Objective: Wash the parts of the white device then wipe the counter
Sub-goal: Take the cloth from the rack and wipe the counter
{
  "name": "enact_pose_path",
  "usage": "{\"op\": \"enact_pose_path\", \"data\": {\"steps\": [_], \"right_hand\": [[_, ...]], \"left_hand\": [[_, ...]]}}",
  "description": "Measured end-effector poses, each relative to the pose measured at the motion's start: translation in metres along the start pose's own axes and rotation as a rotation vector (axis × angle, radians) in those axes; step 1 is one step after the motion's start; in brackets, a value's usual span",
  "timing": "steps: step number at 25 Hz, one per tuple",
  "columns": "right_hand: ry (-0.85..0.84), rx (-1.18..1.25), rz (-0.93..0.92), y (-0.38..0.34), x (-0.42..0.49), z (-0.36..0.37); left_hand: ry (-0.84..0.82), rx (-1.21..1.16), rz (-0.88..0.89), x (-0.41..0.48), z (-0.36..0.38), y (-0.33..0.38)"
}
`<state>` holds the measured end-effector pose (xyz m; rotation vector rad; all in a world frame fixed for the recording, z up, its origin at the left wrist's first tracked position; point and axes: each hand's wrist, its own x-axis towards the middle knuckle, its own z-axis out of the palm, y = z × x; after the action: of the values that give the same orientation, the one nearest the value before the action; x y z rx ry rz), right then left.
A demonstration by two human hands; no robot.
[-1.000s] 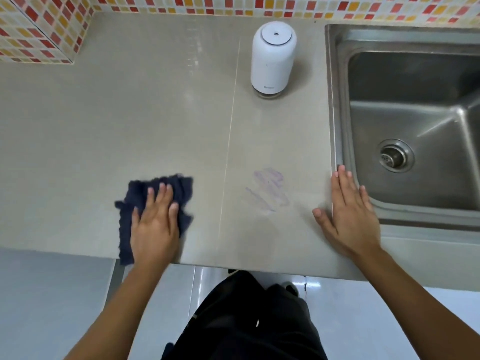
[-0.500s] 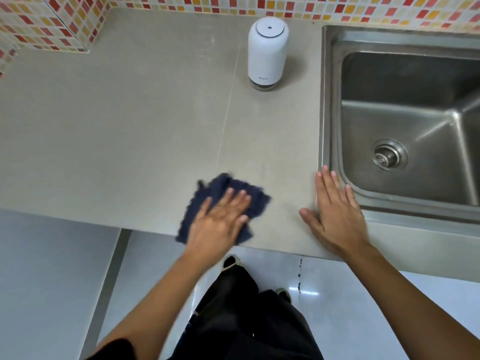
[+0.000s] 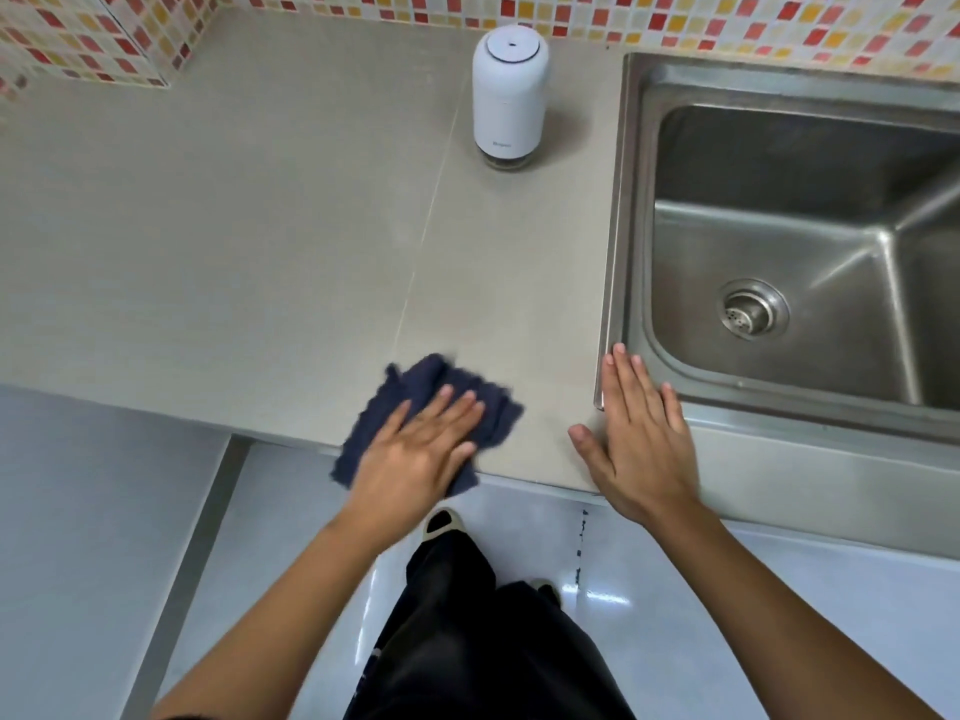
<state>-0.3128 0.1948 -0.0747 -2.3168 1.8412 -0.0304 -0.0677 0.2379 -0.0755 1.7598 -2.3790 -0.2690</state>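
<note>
A dark blue cloth (image 3: 447, 389) lies on the grey counter (image 3: 234, 241) at its front edge, partly hanging over. My left hand (image 3: 415, 454) presses flat on the cloth, fingers spread. My right hand (image 3: 641, 433) rests flat on the counter beside the sink's left rim, holding nothing. The white device (image 3: 510, 98), a rounded cylinder, stands upright at the back of the counter, well away from both hands.
A steel sink (image 3: 779, 252) with a drain fills the right side. Mosaic tile wall (image 3: 675, 23) runs along the back, with a tiled corner at the far left. Below the counter edge I see white floor and my dark trousers.
My left hand slid the cloth from the left to the right along the front edge, over the purple smear, which no longer shows. The right hand stayed by the sink.
</note>
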Motion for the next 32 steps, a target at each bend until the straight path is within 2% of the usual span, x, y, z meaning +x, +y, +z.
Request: {"op": "enact_pose_path", "data": {"steps": [2,4,6,7,9,11,12,13,16,18,20,23,26,32], "right_hand": [[0.012,-0.003,0.007,-0.001,0.001,0.000],[0.023,0.001,0.009,0.000,0.002,0.000],[0.024,0.022,-0.004,-0.002,0.002,0.000],[0.023,0.038,-0.003,-0.002,0.001,-0.001],[0.017,0.065,0.007,-0.001,0.001,-0.001],[0.020,0.065,0.009,0.000,0.001,-0.002],[0.023,0.062,0.007,-0.001,0.001,-0.002],[0.026,0.064,0.008,-0.002,0.001,-0.001],[0.048,0.068,0.026,-0.003,0.000,-0.002],[0.051,0.056,0.021,-0.003,0.001,-0.001],[0.046,0.077,0.006,-0.002,0.002,0.000],[0.050,0.150,0.022,-0.001,-0.001,-0.003],[0.064,0.163,0.032,-0.033,-0.005,-0.005],[0.078,0.255,-0.090,-0.200,0.012,0.020]], "left_hand": [[0.069,-0.021,-0.111,0.003,-0.006,-0.041],[0.090,-0.055,-0.329,0.047,-0.014,-0.064],[0.091,-0.072,-0.426,0.089,-0.011,-0.046],[0.079,-0.098,-0.394,0.092,-0.004,-0.021],[0.068,-0.047,-0.127,0.063,0.011,0.031],[0.006,0.004,0.109,0.009,0.014,0.042],[-0.035,0.003,0.140,-0.010,0.008,0.030],[-0.005,0.002,0.132,-0.018,0.005,0.008],[0.106,-0.065,-0.182,0.000,-0.006,-0.039],[0.126,-0.058,-0.299,0.034,-0.001,-0.022],[0.129,-0.023,-0.161,0.050,0.012,0.018],[0.074,0.031,0.117,0.022,0.022,0.047],[0.060,0.034,0.131,-0.020,0.007,0.004],[0.140,-0.014,-0.158,-0.085,-0.027,-0.158]]}}
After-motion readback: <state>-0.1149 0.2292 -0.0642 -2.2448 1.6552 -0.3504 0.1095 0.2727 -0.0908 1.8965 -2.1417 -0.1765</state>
